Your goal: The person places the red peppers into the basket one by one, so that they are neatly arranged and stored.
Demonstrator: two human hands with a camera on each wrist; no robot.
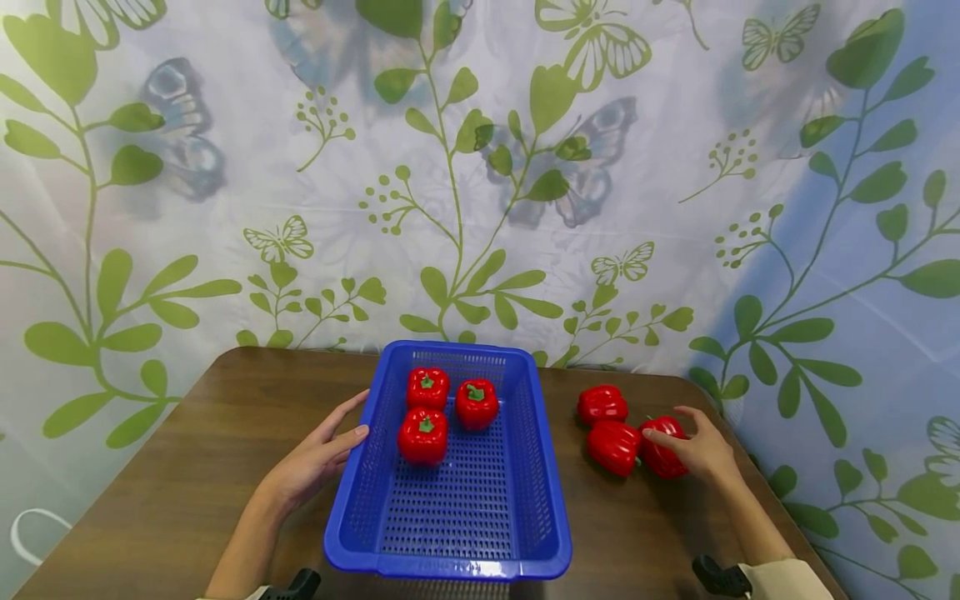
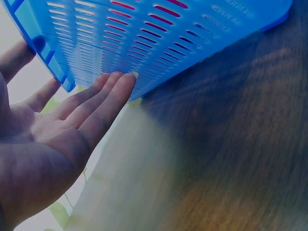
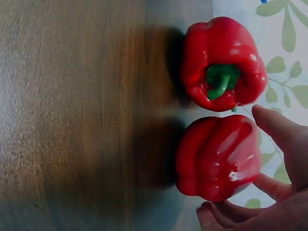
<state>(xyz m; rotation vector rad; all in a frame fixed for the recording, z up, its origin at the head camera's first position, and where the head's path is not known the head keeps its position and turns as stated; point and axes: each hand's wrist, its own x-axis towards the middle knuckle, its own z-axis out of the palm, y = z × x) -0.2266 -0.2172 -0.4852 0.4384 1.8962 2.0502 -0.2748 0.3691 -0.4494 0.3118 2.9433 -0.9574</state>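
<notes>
My left hand is at the left side of a blue plastic basket, thumb at its rim. In the left wrist view, the fingers extend fairly straight along the slotted wall. Three glossy red bell peppers with green stems, one of them the front pepper, sit inside towards the back. My right hand is spread around the rightmost red bell pepper. In the right wrist view its thumb is beside that pepper, other fingers along the opposite side.
Two more red bell peppers, a front one and a back one, lie right of the basket, close to the one by my right hand. Everything stands on a brown wooden table. A leaf-and-butterfly patterned curtain hangs behind the table and along its sides.
</notes>
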